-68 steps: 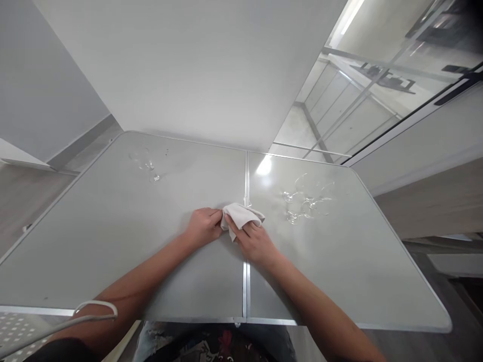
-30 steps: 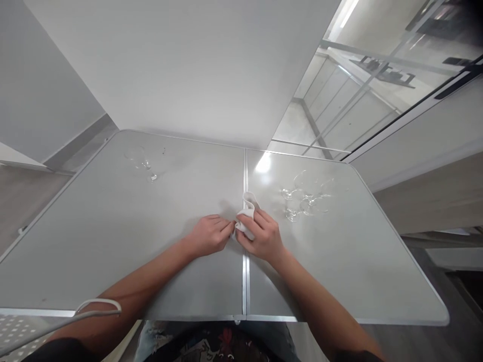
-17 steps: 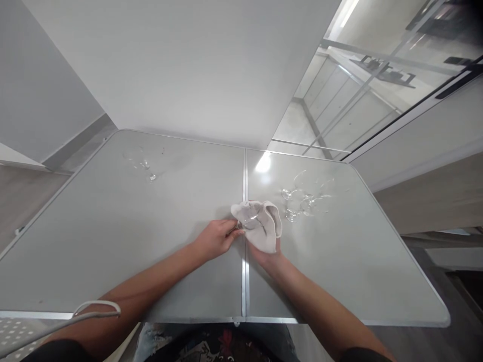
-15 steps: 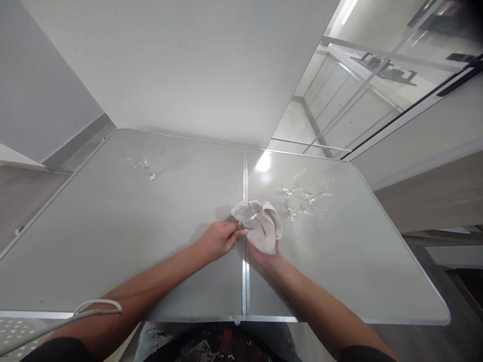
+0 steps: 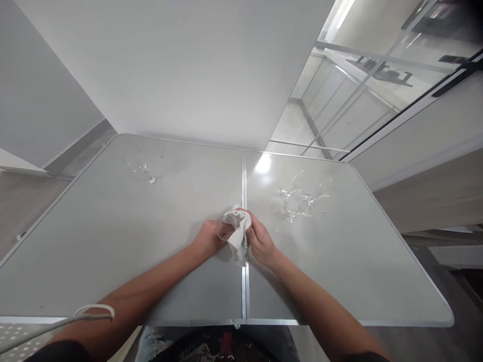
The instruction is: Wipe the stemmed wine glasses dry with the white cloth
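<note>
My left hand (image 5: 211, 235) is closed around a clear stemmed glass (image 5: 222, 234), whose rim faces toward me and to the left. A white cloth (image 5: 239, 237) is bunched against the glass's bowl, partly over its rim, and one end hangs down. My right hand (image 5: 261, 243) grips the cloth from the right side, fingers wrapped into it. The glass's stem and base are hidden behind my left hand and the cloth. Both hands are just above the middle seam of the grey table (image 5: 181, 201).
Several clear stemmed glasses (image 5: 307, 206) are grouped on the table's right half. More clear glassware (image 5: 143, 168) is at the far left. A metal seam (image 5: 244, 296) divides the tabletop. A white wall (image 5: 181, 65) borders the back edge; a white cord (image 5: 94, 312) crosses the lower left.
The glass has turned so its rim now points toward me and left. My right hand has come up and round to the cloth's right side, and the cloth has shifted left.
</note>
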`<state>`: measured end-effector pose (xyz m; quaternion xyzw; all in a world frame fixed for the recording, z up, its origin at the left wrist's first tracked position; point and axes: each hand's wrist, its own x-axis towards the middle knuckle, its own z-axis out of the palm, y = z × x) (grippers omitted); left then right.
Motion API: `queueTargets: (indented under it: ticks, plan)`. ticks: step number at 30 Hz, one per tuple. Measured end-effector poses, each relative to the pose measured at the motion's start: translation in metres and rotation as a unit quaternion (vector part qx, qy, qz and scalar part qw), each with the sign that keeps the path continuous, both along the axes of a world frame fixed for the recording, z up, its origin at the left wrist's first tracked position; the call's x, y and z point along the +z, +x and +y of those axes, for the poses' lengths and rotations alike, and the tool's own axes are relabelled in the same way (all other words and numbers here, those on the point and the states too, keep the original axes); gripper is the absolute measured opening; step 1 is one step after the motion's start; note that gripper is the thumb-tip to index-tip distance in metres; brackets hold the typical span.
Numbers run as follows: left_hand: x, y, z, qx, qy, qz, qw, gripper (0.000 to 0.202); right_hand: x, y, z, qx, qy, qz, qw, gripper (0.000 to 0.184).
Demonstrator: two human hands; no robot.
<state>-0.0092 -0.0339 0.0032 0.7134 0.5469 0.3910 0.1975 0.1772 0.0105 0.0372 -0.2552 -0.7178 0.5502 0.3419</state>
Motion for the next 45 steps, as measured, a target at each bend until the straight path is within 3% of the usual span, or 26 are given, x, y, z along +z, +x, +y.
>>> queueTargets:
  ticks: [3,7,12,14,17,19,21,23,24,26,29,31,33,35,37,39,41,43,45]
  plan:
    - [0.013,0.001,-0.001,0.031,-0.048,-0.076,0.995,0.036,-0.007,0.002,0.004,-0.016,0.041,-0.031,0.999,0.047]
    - [0.029,0.001,-0.004,0.043,-0.141,-0.21,0.967,0.023,-0.016,0.002,0.009,-0.042,0.136,-0.112,0.984,0.037]
    - [0.031,-0.004,-0.004,-0.043,-0.121,-0.177,0.976,0.021,-0.016,0.002,0.016,-0.039,0.211,-0.183,0.959,0.034]
    - [0.028,-0.005,-0.003,-0.037,-0.103,-0.172,0.979,0.033,-0.013,0.002,0.016,-0.052,0.206,-0.199,0.957,0.03]
    - [0.023,-0.007,0.0,0.019,-0.066,-0.203,0.977,0.055,-0.008,0.0,0.01,-0.036,0.092,-0.167,0.981,0.014]
    - [0.021,-0.007,0.002,0.003,-0.067,-0.276,0.959,0.058,-0.005,-0.002,0.005,0.024,-0.09,-0.108,0.99,0.02]
    - [0.02,-0.008,0.004,-0.056,-0.1,-0.365,0.924,0.056,-0.003,-0.006,0.0,0.086,-0.28,-0.033,0.956,0.034]
    - [0.019,-0.007,0.005,-0.106,-0.137,-0.426,0.888,0.054,-0.003,-0.008,-0.002,0.109,-0.381,0.024,0.918,0.042]
    - [0.018,-0.007,0.005,-0.118,-0.143,-0.442,0.878,0.054,-0.003,-0.009,-0.002,0.108,-0.39,0.034,0.914,0.043]
    - [0.016,-0.005,0.005,-0.111,-0.131,-0.443,0.88,0.054,-0.005,-0.009,0.0,0.095,-0.341,0.014,0.935,0.038]
    - [0.014,-0.001,0.004,-0.067,-0.101,-0.412,0.903,0.056,-0.01,-0.009,0.002,0.037,-0.161,-0.087,0.982,0.022]
    - [0.016,0.0,0.003,-0.045,-0.092,-0.406,0.908,0.056,-0.013,-0.009,0.0,-0.04,-0.027,-0.143,0.989,0.018]
    - [0.02,0.0,0.002,-0.051,-0.082,-0.419,0.903,0.057,-0.014,-0.009,-0.003,-0.104,0.05,-0.158,0.981,0.018]
    - [0.025,-0.002,0.002,-0.078,-0.077,-0.44,0.891,0.058,-0.012,-0.008,-0.006,-0.099,0.01,-0.134,0.986,0.017]
    - [0.028,-0.006,0.002,-0.112,-0.087,-0.456,0.879,0.058,-0.008,-0.007,-0.006,-0.016,-0.149,-0.084,0.985,0.025]
    - [0.029,-0.009,0.003,-0.136,-0.105,-0.467,0.868,0.062,-0.005,-0.004,-0.003,0.077,-0.325,-0.029,0.942,0.037]
    - [0.027,-0.01,0.003,-0.144,-0.11,-0.478,0.86,0.065,-0.002,-0.001,0.001,0.122,-0.417,0.002,0.901,0.045]
    - [0.025,-0.009,0.004,-0.133,-0.101,-0.485,0.859,0.065,0.0,0.0,0.002,0.112,-0.4,0.0,0.91,0.044]
    - [0.024,-0.008,0.005,-0.115,-0.093,-0.481,0.864,0.064,0.0,-0.001,0.001,0.067,-0.295,-0.036,0.952,0.035]
